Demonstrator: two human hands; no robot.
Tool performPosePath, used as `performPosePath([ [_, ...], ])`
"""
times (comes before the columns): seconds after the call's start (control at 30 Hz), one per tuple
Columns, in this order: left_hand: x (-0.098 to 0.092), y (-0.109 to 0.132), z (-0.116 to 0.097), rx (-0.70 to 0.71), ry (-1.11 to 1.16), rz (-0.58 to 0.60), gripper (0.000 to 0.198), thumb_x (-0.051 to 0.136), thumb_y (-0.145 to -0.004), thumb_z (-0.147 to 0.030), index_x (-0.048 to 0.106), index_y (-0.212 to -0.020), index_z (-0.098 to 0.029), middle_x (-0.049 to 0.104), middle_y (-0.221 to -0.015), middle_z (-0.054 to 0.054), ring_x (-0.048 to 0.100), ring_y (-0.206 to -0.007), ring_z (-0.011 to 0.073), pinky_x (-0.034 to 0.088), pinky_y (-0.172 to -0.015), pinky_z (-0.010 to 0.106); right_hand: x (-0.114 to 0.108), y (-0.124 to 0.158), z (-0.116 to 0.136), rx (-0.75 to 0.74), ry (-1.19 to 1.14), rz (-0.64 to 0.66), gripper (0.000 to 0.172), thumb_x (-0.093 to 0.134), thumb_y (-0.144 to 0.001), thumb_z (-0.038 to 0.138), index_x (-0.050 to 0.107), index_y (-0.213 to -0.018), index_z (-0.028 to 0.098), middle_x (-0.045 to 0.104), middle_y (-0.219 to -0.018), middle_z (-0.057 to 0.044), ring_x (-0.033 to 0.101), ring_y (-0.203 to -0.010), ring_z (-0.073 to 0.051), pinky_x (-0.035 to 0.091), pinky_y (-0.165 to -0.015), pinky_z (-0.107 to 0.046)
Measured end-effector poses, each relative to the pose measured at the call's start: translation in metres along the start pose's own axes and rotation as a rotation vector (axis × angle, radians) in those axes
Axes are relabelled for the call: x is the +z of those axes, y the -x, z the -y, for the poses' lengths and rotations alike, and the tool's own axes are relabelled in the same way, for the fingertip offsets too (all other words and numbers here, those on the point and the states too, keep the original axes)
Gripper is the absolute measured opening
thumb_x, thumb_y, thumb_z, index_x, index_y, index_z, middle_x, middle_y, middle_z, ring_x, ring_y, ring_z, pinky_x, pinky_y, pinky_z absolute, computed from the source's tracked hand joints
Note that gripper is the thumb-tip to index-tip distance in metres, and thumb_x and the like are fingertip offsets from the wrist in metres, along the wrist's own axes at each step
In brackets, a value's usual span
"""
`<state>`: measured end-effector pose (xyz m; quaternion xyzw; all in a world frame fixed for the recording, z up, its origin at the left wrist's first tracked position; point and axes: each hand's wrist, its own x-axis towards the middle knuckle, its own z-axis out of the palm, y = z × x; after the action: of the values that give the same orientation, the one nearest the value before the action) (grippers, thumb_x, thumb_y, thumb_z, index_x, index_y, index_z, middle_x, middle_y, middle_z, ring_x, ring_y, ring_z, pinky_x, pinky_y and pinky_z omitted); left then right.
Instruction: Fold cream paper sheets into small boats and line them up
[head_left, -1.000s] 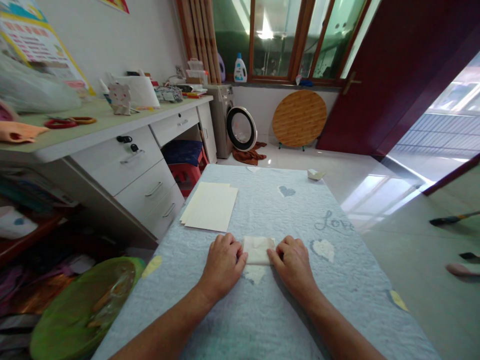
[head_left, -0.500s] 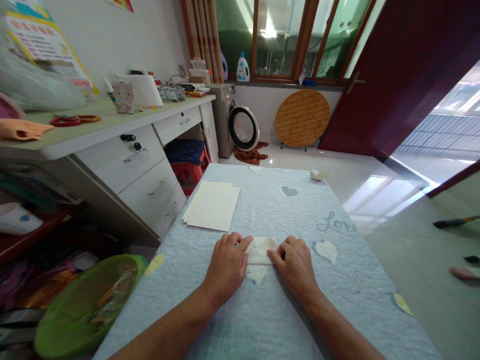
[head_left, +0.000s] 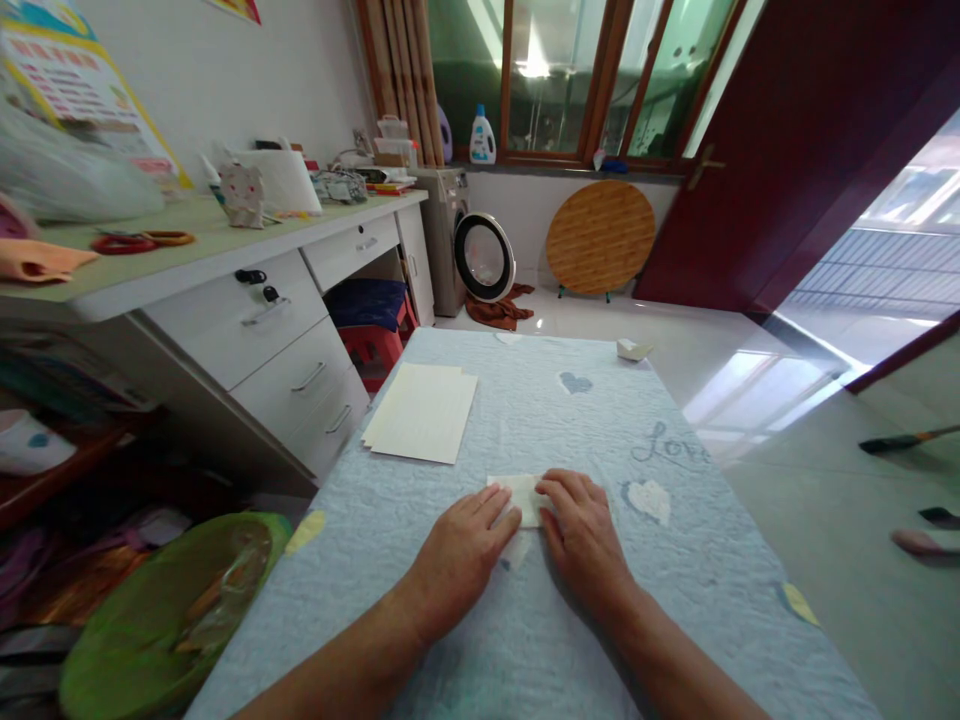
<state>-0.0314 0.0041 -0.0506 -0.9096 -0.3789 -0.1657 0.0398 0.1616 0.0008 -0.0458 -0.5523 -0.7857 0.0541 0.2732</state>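
A small folded cream paper (head_left: 517,493) lies on the light blue cloth-covered table (head_left: 540,620) in front of me. My left hand (head_left: 465,545) rests on its lower left part, fingers stretched out and lying flat. My right hand (head_left: 581,530) covers its right side, fingers extended and pressing down on it. The two hands nearly touch over the paper, and most of it is hidden beneath them.
A stack of cream sheets (head_left: 422,412) lies at the table's left. A small folded paper piece (head_left: 632,348) sits at the far edge. A white desk with drawers (head_left: 247,310) stands left, a green basin (head_left: 165,610) below it. Someone's foot (head_left: 922,541) shows at right.
Both hands have slid inward over the paper, closing the gap between them; more of the paper is covered now than a second ago.
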Motion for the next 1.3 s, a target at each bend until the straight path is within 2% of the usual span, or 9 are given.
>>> performPosePath([
  [0.13,-0.001,0.001,0.0,-0.002,0.035,0.024,0.03,0.053,-0.094,-0.012,0.06,-0.123,-0.015,0.064,-0.129,0.012,0.059,-0.122,0.0255,0.052,-0.101,0.04,0.0,0.007,0.006,-0.213,0.015,0.165,0.048,0.041,-0.092,0.009,0.049,-0.139,0.019,0.053,-0.144,-0.008,0.043,-0.135,-0.021,0.028,-0.114,-0.042],
  [0.23,-0.004,0.001,0.001,0.001,0.057,0.055,0.034,0.054,-0.092,-0.012,0.058,-0.126,-0.014,0.062,-0.133,0.013,0.057,-0.124,0.026,0.051,-0.103,0.04,-0.001,0.01,0.01,-0.216,0.054,0.328,0.06,0.049,-0.092,0.021,0.035,-0.15,0.016,0.039,-0.155,-0.008,0.031,-0.144,-0.024,0.023,-0.119,-0.044],
  [0.33,-0.009,0.002,0.0,-0.012,0.057,0.106,0.036,0.054,-0.091,-0.01,0.058,-0.126,-0.014,0.061,-0.134,0.013,0.057,-0.125,0.0271,0.051,-0.102,0.042,-0.004,0.011,0.011,-0.176,0.058,0.414,0.066,0.05,-0.094,0.037,0.03,-0.153,0.016,0.03,-0.159,-0.009,0.025,-0.147,-0.025,0.021,-0.12,-0.045],
  [0.53,-0.022,0.003,-0.008,-0.079,0.018,0.207,0.027,0.055,-0.088,-0.006,0.065,-0.112,-0.013,0.066,-0.123,0.016,0.063,-0.115,0.0281,0.055,-0.094,0.043,-0.004,0.011,0.01,-0.088,0.066,0.435,0.077,0.048,-0.092,0.06,0.034,-0.152,0.013,0.019,-0.16,-0.014,0.018,-0.149,-0.031,0.022,-0.119,-0.05],
  [0.67,-0.026,0.003,-0.013,-0.116,0.007,0.243,0.02,0.055,-0.087,-0.005,0.066,-0.102,-0.012,0.068,-0.116,0.016,0.065,-0.109,0.0288,0.057,-0.09,0.044,-0.004,0.011,0.011,-0.045,0.103,0.419,0.079,0.047,-0.093,0.059,0.033,-0.151,0.009,0.02,-0.159,-0.017,0.02,-0.148,-0.031,0.021,-0.119,-0.05],
  [0.87,-0.028,0.003,-0.018,-0.133,-0.017,0.298,0.025,0.052,-0.086,0.0,0.067,-0.104,-0.01,0.069,-0.113,0.017,0.066,-0.105,0.0296,0.058,-0.086,0.045,-0.007,0.01,0.013,-0.026,0.105,0.451,0.076,0.05,-0.093,0.052,0.031,-0.151,0.006,0.021,-0.159,-0.02,0.02,-0.148,-0.033,0.02,-0.119,-0.051],
  [0.93,-0.028,0.003,-0.019,-0.134,-0.031,0.307,0.027,0.05,-0.086,0.0,0.067,-0.105,-0.01,0.069,-0.114,0.017,0.066,-0.105,0.0295,0.058,-0.085,0.044,-0.009,0.01,0.013,-0.036,0.09,0.47,0.075,0.051,-0.093,0.049,0.028,-0.153,0.01,0.018,-0.16,-0.02,0.017,-0.148,-0.034,0.02,-0.119,-0.053],
  [1.1,-0.027,0.004,-0.021,-0.116,-0.077,0.28,0.038,0.047,-0.084,0.003,0.065,-0.115,-0.008,0.069,-0.114,0.017,0.066,-0.105,0.0281,0.059,-0.085,0.041,-0.018,0.012,0.011,-0.12,-0.004,0.496,0.073,0.058,-0.088,0.058,0.028,-0.152,0.038,0.006,-0.164,-0.011,0.007,-0.148,-0.041,0.015,-0.114,-0.065],
  [1.3,-0.024,0.007,-0.019,-0.11,-0.055,0.267,0.04,0.047,-0.083,0.004,0.064,-0.117,-0.008,0.068,-0.118,0.019,0.066,-0.108,0.0287,0.059,-0.086,0.041,-0.028,0.016,0.006,-0.141,-0.033,0.509,0.074,0.065,-0.082,0.061,0.038,-0.148,0.041,0.014,-0.163,-0.007,0.009,-0.148,-0.042,0.01,-0.113,-0.069],
])
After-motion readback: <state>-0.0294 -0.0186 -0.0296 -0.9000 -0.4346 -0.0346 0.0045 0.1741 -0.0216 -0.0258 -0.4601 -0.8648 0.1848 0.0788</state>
